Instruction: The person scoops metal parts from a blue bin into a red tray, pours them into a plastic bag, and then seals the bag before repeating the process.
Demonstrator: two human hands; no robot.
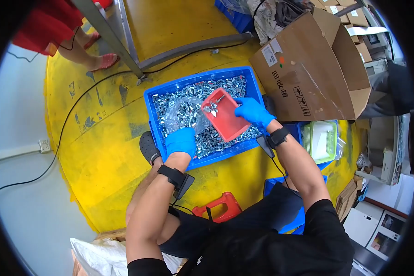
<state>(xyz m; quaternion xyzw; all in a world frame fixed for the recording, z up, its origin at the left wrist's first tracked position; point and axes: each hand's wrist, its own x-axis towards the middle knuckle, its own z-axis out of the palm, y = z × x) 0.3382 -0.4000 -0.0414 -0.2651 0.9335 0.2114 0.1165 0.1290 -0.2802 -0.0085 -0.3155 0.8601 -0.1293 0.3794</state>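
Note:
A large blue bin (237,73) full of small shiny metal parts (232,85) sits on the floor in front of me. My right hand (255,112), in a blue glove, grips the right side of a red plastic tray (230,123). The tray is tilted over the bin, with a few metal pieces at its far left end. My left hand (181,141), also gloved, is closed at the near left of the bin on a clear plastic bag (174,115). The bag lies over the parts, its mouth hard to make out; my left fingertips are partly hidden.
A large open cardboard box (290,69) stands right of the bin, near a green basket (324,142). A red plastic stool (225,207) is between my legs. A black cable (73,110) crosses the yellow floor by a metal frame (108,37). Another person's foot (106,61) shows at far left.

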